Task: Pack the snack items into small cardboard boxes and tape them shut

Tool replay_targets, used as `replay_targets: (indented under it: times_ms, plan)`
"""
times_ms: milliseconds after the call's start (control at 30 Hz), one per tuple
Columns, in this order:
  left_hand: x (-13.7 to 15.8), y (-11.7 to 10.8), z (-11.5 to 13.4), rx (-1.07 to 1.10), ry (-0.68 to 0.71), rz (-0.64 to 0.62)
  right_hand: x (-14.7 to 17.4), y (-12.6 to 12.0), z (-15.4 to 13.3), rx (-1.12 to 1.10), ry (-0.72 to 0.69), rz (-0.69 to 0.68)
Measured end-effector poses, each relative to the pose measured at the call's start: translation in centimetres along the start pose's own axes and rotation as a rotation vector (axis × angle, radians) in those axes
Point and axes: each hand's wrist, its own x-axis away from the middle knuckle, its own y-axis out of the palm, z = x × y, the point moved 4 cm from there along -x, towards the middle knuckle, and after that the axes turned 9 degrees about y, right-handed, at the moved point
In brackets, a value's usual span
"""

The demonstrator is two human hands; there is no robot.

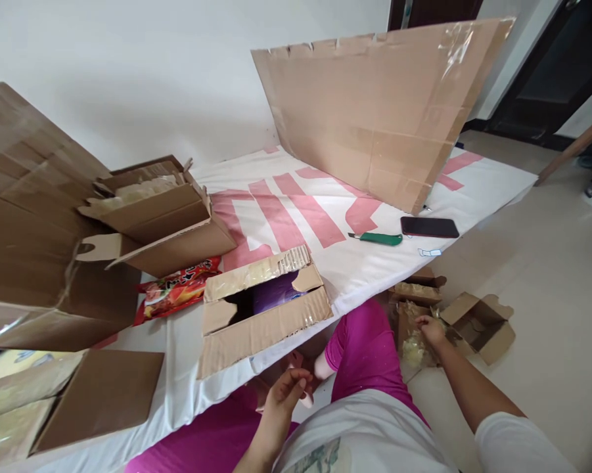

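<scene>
Above my lap is my left hand [286, 389], its fingers curled in and the thumb against them, with nothing visible in it. Closest to it on the table's edge lies a cardboard box [261, 341] with parted top flaps and a purple package [276, 293] inside. Down at my right side, my right hand [431, 330] reaches over discarded boxes on the floor. Its fingers are bent together beside crumpled clear tape [414, 349]; what they hold, if anything, is too small to make out. An open small box [480, 325] is just right of that hand.
A green utility knife [377, 238] and a phone [430, 227] lie on the white cloth [345, 276]. A large cardboard sheet [369, 112] stands behind them. To the left are an open box [177, 230], a red food packet [180, 289] and a bigger carton [24, 223].
</scene>
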Motion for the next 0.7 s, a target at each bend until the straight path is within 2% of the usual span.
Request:
replay_targets:
  times_ms: [133, 267, 333, 367, 467, 567, 633, 700]
  plan:
    - [-0.1, -1.1, 0.2, 0.024, 0.013, 0.060, -0.3, 0.7, -1.3, -0.130, 0.106, -0.111]
    - [0.2, -1.6, 0.7, 0.044, 0.039, 0.091, 0.3, 1.4, -4.0, -0.256, 0.064, -0.188]
    - [0.7, -2.9, 1.7, 0.070, 0.092, 0.197, 0.8, 1.6, -5.7, -0.298, 0.012, -0.204]
    - [1.0, -3.9, 2.7, 0.076, 0.147, 0.292, 1.2, 1.6, -6.5, -0.317, -0.022, -0.197]
    - [2.1, -8.5, 7.2, 0.034, 0.423, 0.656, 2.7, 1.0, -9.0, -0.376, -0.167, -0.113]
    - [3.0, -12.5, 13.0, 0.016, 0.809, 0.957, 4.9, 0.0, -12.3, -0.429, -0.345, -0.032]
    - [2.7, -13.3, 16.7, -0.031, 0.992, 0.990, 6.9, -0.3, -15.2, -0.448, -0.477, -0.025]
    - [1.7, -12.3, 19.9, -0.240, 1.081, 0.860, 9.4, -0.2, -18.8, -0.445, -0.645, -0.061]
